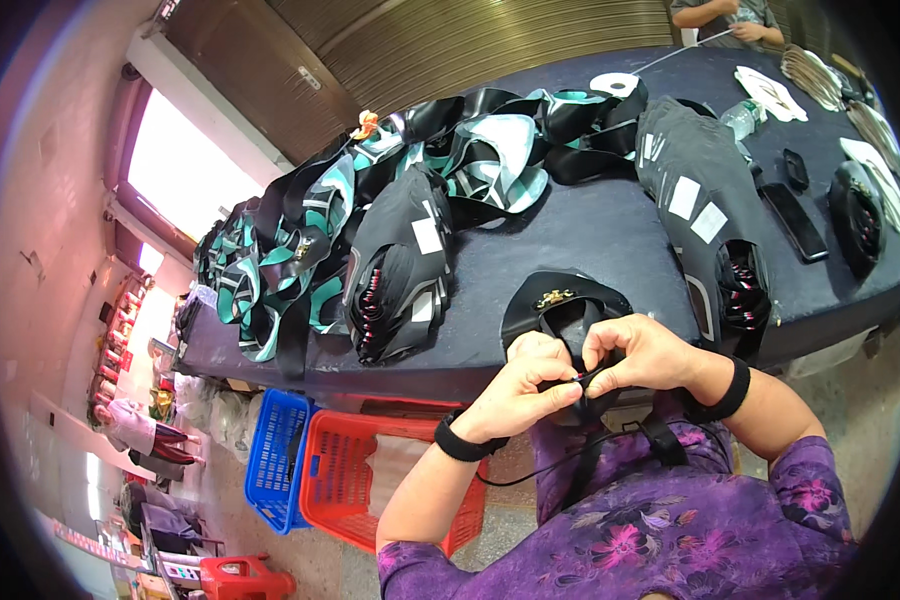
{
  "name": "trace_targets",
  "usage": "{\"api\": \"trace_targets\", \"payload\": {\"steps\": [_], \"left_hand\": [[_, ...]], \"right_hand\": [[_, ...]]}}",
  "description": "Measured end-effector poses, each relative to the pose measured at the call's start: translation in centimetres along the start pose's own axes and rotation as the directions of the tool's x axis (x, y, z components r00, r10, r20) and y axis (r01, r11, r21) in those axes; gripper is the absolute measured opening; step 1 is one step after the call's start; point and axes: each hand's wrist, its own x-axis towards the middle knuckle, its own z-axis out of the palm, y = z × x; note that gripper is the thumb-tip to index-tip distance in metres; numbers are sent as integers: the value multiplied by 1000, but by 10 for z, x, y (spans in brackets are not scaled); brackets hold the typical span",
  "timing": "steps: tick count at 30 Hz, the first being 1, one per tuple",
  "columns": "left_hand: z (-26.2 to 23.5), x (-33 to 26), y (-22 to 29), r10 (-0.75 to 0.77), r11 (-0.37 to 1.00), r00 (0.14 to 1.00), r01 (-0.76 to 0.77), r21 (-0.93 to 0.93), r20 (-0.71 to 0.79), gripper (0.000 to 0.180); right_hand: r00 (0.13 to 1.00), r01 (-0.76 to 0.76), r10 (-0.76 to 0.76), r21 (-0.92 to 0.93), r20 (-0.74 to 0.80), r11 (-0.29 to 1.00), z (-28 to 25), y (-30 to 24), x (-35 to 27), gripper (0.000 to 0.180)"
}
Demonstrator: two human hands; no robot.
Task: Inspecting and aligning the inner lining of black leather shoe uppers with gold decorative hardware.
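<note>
A black shoe upper (530, 312) with a gold ornament lies at the table's near edge, partly hidden behind my hands. My left hand (535, 385) is closed, with thumb and forefinger pinched at the upper's near edge. Close beside it, my right hand (642, 352) pinches the same edge, its fingertips almost touching the left ones. A small dark, reddish-tipped bit shows between the fingertips, too small to name. Left of my hands sits a nested stack of black uppers (395, 275); a longer stack (670, 160) lies to the right. Both carry white paper labels.
Loose black-and-teal uppers (500, 150) heap along the table's far left. A phone (796, 222), a clear bottle (741, 118) and a white tape roll (615, 84) lie toward the right. Blue (278, 455) and red (335, 465) baskets stand below the edge. Another person (730, 20) works at the far side.
</note>
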Motion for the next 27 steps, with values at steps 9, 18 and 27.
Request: {"api": "trace_targets", "payload": {"steps": [9,18,27], "left_hand": [[17,9,6,-168,985,970,156,80,176,39],[22,-1,-1,-172,985,984,172,-2,-44,30],[12,-34,-9,-74,992,996,68,-108,-57,36]], "right_hand": [[992,-36,1,-269,-129,962,9,-6,-2,23],[903,144,-319,-498,-287,855,18,-9,-7,25],[937,-239,347,770,23,592,36,56,-44,31]]}}
